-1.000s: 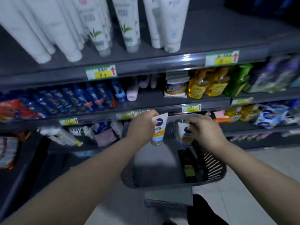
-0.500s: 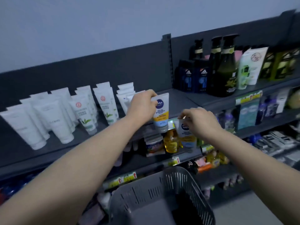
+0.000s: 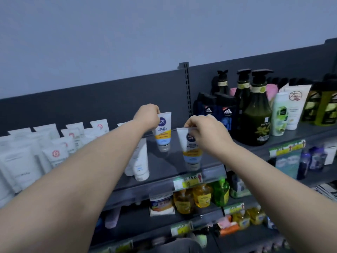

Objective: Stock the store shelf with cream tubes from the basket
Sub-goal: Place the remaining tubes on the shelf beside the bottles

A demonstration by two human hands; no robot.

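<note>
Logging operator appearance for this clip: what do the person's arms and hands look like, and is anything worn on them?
Both arms are bare as far as the frame shows: no sleeve on the left forearm or right forearm. The left hand and right hand wear no gloves, and no watch, bracelet or ring is visible. No markings or cables show.

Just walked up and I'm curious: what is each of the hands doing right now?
Left hand: holding the left cream tube by its top end.
Right hand: pinching the right cream tube by its top end.
</note>
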